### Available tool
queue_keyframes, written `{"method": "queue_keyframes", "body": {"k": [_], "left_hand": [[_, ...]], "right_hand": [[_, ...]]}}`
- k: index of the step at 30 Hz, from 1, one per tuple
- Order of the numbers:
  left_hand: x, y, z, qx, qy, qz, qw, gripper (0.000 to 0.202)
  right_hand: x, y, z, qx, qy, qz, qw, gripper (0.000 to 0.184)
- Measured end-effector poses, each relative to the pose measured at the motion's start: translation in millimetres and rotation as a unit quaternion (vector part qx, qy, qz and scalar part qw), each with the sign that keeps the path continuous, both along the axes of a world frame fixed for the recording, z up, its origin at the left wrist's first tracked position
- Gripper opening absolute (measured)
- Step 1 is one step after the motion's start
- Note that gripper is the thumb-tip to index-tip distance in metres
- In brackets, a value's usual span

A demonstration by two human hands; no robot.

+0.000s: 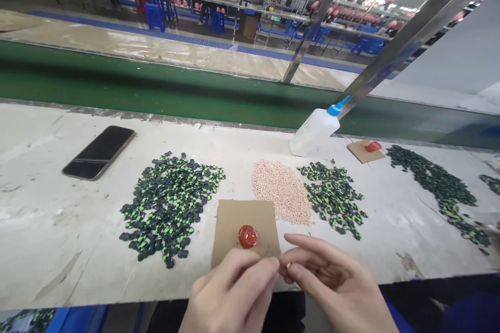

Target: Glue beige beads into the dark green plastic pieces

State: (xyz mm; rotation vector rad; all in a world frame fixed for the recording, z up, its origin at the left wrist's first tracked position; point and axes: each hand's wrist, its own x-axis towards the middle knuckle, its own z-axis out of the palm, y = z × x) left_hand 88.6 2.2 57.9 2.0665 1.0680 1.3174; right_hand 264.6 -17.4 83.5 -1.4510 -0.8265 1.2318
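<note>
Both hands pinch just below red blob.

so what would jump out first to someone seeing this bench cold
Probably the red blob on the cardboard square at the near edge, just beyond the left hand and right hand, whose fingertips meet. Next, the green-and-black pile to its left and the pale beige pile behind it, with a white squeeze bottle lying further back.

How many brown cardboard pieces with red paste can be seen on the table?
2. One cardboard piece lies at the near edge, just beyond the two hands; a smaller cardboard piece lies farther right, beside the white bottle. More may be outside the view.
</note>
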Motion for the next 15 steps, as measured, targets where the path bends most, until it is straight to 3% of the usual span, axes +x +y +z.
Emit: {"method": "queue_keyframes", "body": {"k": [5, 8, 10, 12, 15], "left_hand": [[2, 5, -8.9, 0.042, 0.053, -0.041, 0.997, 0.035], [-2, 7, -12.0, 0.057, 0.071, -0.044, 0.995, 0.033], [-5, 8, -14.4, 0.054, 0.084, -0.059, 0.993, 0.033], [-8, 7, -17.0, 0.036, 0.088, -0.069, 0.993, 0.031], [-9, 5, -20.8, 0.036, 0.097, -0.048, 0.994, 0.03]], "right_hand": [[-7, -6, -0.5, 0.052, -0.085, 0.028, 0.995, 0.032], [-4, -5, -5.6, 0.111, -0.178, 0.049, 0.977, 0.024], [-4, -6, -9.1, 0.14, -0.224, 0.065, 0.962, 0.031], [-7, -10, -12.6, 0.147, -0.231, 0.058, 0.96, 0.038], [-17, -16, -17.3, 0.122, -0.186, 0.018, 0.975, 0.032]]}}
